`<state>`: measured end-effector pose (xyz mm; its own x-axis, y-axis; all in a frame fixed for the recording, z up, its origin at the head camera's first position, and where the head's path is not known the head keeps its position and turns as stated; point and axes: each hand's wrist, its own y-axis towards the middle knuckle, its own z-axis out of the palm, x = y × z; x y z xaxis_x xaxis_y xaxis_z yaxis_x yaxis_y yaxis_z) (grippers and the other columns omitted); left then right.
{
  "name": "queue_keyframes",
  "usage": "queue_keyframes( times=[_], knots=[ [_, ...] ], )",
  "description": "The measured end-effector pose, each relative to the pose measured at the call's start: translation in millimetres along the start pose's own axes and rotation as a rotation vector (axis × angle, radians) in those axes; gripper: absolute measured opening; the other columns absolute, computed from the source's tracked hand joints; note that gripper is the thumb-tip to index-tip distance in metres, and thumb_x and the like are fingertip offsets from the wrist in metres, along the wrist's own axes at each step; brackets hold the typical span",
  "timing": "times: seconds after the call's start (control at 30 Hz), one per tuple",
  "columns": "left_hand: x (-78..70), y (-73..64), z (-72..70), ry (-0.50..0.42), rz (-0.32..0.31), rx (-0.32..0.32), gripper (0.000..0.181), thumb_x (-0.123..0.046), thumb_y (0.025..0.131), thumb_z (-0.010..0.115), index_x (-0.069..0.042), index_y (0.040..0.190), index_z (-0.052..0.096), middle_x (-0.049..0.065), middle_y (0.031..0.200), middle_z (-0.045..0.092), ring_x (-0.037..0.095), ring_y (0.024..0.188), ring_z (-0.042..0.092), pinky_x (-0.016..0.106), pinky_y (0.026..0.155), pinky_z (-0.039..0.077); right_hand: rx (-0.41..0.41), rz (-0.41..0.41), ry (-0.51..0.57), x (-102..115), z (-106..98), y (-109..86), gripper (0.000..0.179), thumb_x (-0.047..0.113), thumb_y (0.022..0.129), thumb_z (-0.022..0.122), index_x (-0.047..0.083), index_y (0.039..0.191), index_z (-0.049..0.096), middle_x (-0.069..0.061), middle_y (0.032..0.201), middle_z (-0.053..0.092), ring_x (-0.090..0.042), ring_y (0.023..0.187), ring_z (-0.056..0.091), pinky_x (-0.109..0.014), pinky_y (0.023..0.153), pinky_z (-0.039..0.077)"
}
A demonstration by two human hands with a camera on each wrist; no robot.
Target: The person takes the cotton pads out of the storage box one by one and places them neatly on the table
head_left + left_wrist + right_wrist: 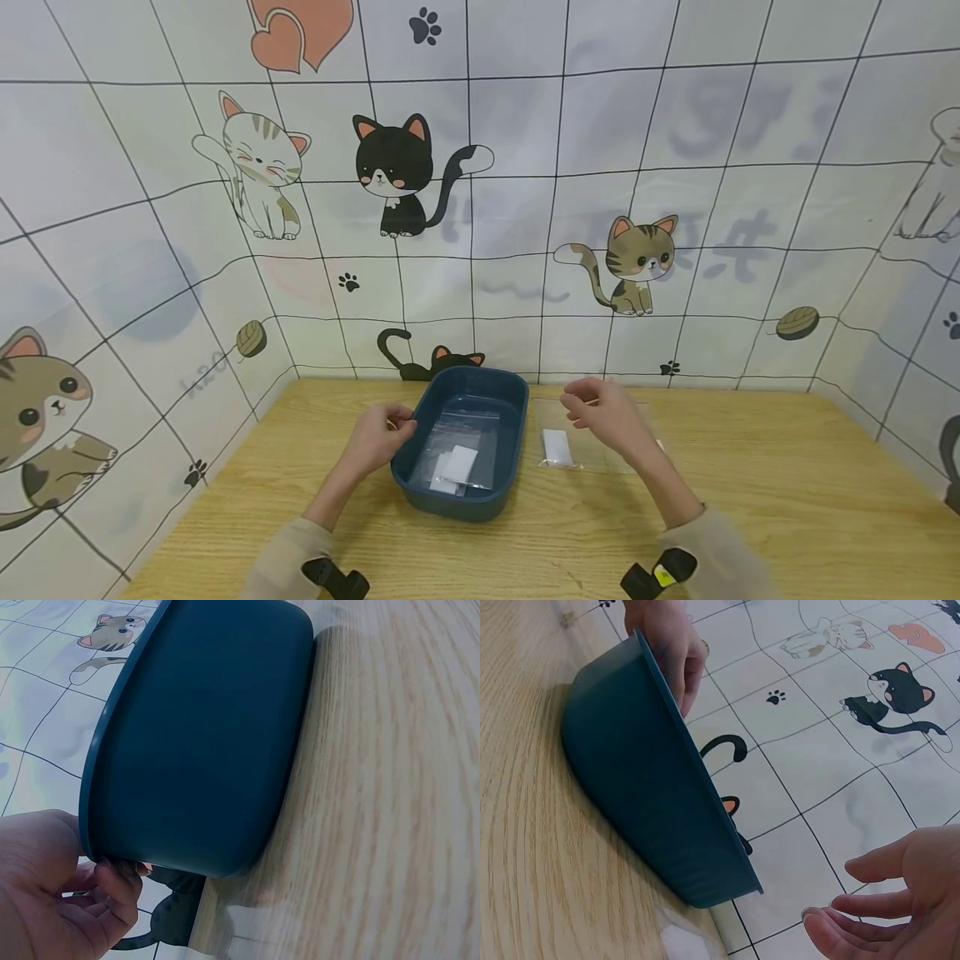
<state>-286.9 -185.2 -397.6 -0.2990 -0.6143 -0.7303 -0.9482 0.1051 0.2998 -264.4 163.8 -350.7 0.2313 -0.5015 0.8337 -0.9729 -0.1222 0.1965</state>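
Note:
A dark teal plastic bin [480, 510] stands on the wooden table in the head view. Inside it lie several clear zip bags [483, 425] with white pieces in them. My left hand [381, 435] grips the bin's left rim, its fingers curled at the edge, as the left wrist view shows the hand [75, 900] close up. To the right of the bin, another clear zip bag [600, 454] with a white piece inside lies flat on the table. Over that bag hovers my right hand [607, 412], fingers loosely bent and holding nothing; the right wrist view shows the same hand [889, 904].
The light wooden table [787, 492] extends to both sides. Behind it and at the sides hangs a white gridded sheet [517, 208] printed with cartoon cats. A black wrist camera [337, 579] sits on the left sleeve, another camera [660, 575] on the right.

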Motion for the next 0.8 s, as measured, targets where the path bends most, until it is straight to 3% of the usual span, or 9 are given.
queue_keyframes(
  times=[0.43,0.67,0.8],
  knots=[
    [-1.1,0.6,-1.3,0.009,-0.003,-0.001,0.017,-0.005,0.089,0.070,0.005,0.102,0.073,0.002,0.078,0.064,0.016,0.072,0.059,0.032,0.066,0.050,0.044,-0.012,0.080,15.8,13.8,-1.5,0.035,0.018,0.100,0.062,-0.008,0.124,0.062,-0.017,0.110,0.070,-0.023,0.088,0.070,-0.039,0.080,0.058],
    [1.0,1.4,0.0,0.006,0.001,0.000,0.014,-0.004,0.088,0.069,0.004,0.099,0.074,0.001,0.077,0.063,0.016,0.072,0.058,0.032,0.067,0.050,0.053,-0.002,0.121,17.6,23.4,0.0,0.036,0.015,0.100,0.061,-0.011,0.125,0.061,-0.020,0.110,0.069,-0.036,0.094,0.069,-0.042,0.081,0.058],
    [1.6,2.1,1.0,0.002,-0.003,0.000,0.011,-0.004,0.088,0.069,0.003,0.096,0.074,0.001,0.077,0.062,0.015,0.071,0.057,0.031,0.066,0.049,0.058,0.023,0.139,17.2,31.3,4.4,0.035,0.013,0.100,0.061,-0.012,0.124,0.061,-0.025,0.112,0.068,-0.036,0.093,0.070,-0.042,0.081,0.058]
  ],
)
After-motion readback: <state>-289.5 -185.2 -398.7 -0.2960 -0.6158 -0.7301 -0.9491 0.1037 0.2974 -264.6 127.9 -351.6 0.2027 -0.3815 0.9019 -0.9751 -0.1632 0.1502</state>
